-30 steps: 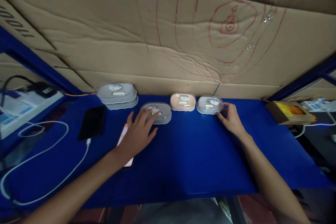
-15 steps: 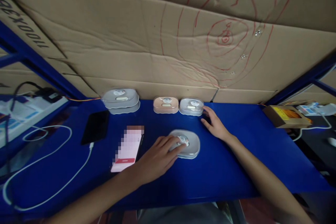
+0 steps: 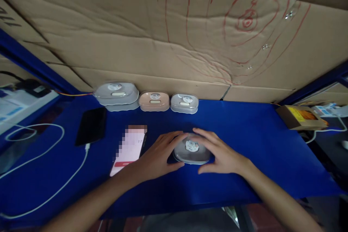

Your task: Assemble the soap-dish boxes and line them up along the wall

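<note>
A grey oval box with a clear lid and a round white label [image 3: 191,155] lies on the blue table between my hands. My left hand [image 3: 163,154] curves around its left side, fingertips over the far edge and thumb near the front edge; a gap shows at the palm. From the right, my right hand [image 3: 224,154] reaches over the box's far right part, with fingers and thumb spread apart. Whether the fingertips press on the box is hard to see. Both hands look open.
Along the cardboard wall stand stacked grey boxes [image 3: 116,94], a peach box [image 3: 154,102] and another grey box [image 3: 185,104]. Left of my hands lie a lit phone [image 3: 132,148] and a dark phone [image 3: 91,126] on a white cable [image 3: 77,179]. A cardboard carton [image 3: 299,117] sits at right.
My right hand has left the grey box by the wall and come to the near box. My left hand has shifted from the lid's top to the left side. The view has turned slightly.
</note>
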A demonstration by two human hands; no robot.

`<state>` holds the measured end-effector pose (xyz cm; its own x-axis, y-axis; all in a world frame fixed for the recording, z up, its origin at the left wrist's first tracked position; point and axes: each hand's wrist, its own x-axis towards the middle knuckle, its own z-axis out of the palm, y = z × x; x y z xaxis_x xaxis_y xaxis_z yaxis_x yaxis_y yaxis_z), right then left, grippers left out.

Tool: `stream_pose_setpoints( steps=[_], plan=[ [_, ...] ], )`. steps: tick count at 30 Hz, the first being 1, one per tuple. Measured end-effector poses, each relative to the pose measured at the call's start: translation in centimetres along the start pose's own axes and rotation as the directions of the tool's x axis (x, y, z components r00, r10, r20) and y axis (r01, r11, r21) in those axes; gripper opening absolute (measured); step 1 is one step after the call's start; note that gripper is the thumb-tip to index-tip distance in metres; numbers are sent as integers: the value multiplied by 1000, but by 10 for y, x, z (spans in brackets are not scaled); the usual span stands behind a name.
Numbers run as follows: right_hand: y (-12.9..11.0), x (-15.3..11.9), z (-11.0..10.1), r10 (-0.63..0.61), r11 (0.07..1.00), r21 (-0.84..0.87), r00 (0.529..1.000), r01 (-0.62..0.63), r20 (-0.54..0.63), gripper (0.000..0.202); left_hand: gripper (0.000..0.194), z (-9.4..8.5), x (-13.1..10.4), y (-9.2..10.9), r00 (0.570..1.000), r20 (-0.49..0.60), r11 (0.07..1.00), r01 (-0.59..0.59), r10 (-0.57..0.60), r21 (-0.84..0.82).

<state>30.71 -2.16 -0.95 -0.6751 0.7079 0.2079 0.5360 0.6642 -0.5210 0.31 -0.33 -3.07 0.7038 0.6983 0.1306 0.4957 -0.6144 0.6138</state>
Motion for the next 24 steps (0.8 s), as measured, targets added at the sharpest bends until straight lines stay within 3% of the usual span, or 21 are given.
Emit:
stream_pose_setpoints(
  steps=[3,7,10,13,19,22,24],
  plan=[
    [-7,-9,9,-17,998,-66,1000,16,-20,71,98,4,-2,-2,1000,7,998,16,-15,-55],
    [6,-14,3,-24,997,65,993,32,-112,69,111,8,-4,2,999,21,996,45,-43,-72],
    [22,-18,-7,80,994,88,969,-61,-233,60,126,8,-8,5,995,44,992,91,-88,-89],
    [38,-17,-6,189,982,39,932,-186,-310,52,134,4,-13,6,991,126,993,64,-51,-95],
    [52,-6,17,152,983,-62,958,-171,-244,52,108,-5,-13,7,979,202,992,55,-31,-116],
    [38,-7,15,109,981,-130,964,-143,-241,42,103,-10,-10,9,984,172,986,74,-48,-151],
    [22,-10,10,21,989,-141,974,-54,-224,39,102,-13,-9,10,989,135,983,82,-60,-163]
  ],
)
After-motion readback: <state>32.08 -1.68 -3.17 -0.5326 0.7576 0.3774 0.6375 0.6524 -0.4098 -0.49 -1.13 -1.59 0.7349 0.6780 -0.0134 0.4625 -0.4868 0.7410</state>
